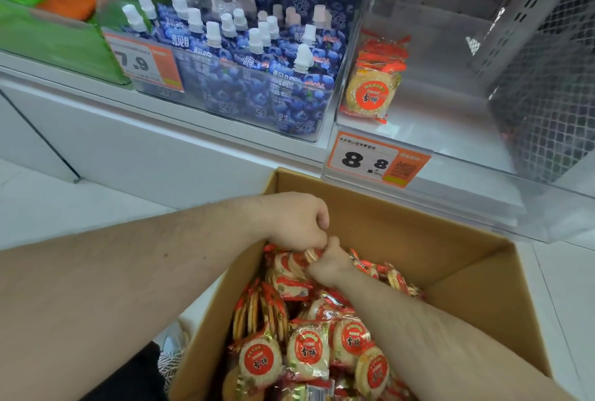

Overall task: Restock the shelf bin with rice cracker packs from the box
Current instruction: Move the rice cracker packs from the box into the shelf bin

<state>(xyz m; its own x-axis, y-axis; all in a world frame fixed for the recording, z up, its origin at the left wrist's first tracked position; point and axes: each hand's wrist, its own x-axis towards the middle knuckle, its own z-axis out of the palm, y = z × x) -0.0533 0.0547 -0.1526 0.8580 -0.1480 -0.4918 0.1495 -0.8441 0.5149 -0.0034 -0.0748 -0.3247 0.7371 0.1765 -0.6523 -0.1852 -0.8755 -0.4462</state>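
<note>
Rice cracker packs (309, 349) fill the cardboard box (402, 239) at the bottom of the view, heaped loose in red and gold wrappers, and both hands are down at the far end of that pile. The left hand (297, 220) is curled tight, fingertips pinching the top of a pack just below the box's far wall, and the right hand (328, 263) is right against it, fingers wrapped over the same cluster of wrappers; how many packs each one has, I can't tell, they're bunched together. Up on the shelf, the clear bin (450, 130) behind the 8.8 price tag (375, 160) is nearly bare, only a short stack of packs (373, 78) leaning in its left front corner against the divider. Next door sits a bin of blue drink pouches (244, 56) with white caps. To do this lift well, I'd judge the grip should be on the packs' bodies, not just the crimped ends, since those wrappers look slippery and the crackers brittle. Bring the bunch straight up past the box's far wall, then over the bin's front lip, and set them upright beside the ones already there, labels forward, not dropped in a jumble.
</note>
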